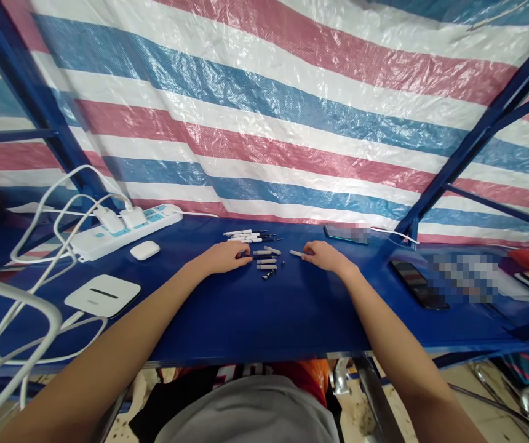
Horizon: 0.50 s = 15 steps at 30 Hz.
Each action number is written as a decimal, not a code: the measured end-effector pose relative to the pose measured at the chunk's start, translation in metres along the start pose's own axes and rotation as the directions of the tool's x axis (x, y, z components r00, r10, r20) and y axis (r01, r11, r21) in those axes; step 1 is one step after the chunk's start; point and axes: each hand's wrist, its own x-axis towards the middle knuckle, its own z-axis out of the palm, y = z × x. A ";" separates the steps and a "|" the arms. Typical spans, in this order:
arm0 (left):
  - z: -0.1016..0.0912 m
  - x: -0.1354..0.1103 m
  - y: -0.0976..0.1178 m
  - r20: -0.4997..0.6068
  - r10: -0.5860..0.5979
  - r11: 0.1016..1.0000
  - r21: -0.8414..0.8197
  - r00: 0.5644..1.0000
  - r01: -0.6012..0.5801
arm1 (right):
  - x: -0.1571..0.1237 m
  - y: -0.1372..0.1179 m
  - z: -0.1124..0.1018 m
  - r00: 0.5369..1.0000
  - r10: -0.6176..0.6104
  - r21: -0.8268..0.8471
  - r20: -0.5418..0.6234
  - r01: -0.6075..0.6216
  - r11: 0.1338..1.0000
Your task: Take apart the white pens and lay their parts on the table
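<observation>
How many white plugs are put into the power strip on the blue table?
2. Both stand side by side in the white power strip: one plug on the left in view, the other plug just right of it.

The small white-and-black plastic pen parts (267,259) at twelve o'clock look smooth and semi-gloss; the blue woven tarpaulin sheet (264,320) at six o'clock is slightly shiny; the white rectangular power strip (159,216) at ten o'clock is glossy plastic.

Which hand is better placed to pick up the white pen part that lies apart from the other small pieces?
The right hand, most likely: its fingertips are right at the white pen part, perhaps touching it. The left hand lies on the far side of the other pen parts.
</observation>
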 end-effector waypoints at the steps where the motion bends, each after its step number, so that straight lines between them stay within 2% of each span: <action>1: 0.000 0.000 -0.001 0.016 0.008 1.000 0.005 1.000 -0.008 | 0.000 -0.002 0.000 1.000 -0.004 -0.017 -0.017 0.004 1.000; 4: 0.001 0.001 -0.001 0.039 0.025 0.999 0.022 0.999 -0.026 | 0.000 -0.012 -0.002 0.998 -0.058 -0.041 -0.038 0.057 0.998; 10: 0.002 0.002 0.000 0.021 0.004 0.999 0.048 1.000 -0.005 | 0.000 -0.038 0.006 0.975 -0.220 -0.017 0.006 0.221 0.975; 15: -0.006 0.002 0.004 -0.024 -0.003 0.998 0.056 1.000 0.004 | -0.001 -0.041 0.010 0.968 -0.249 0.020 -0.029 0.249 0.968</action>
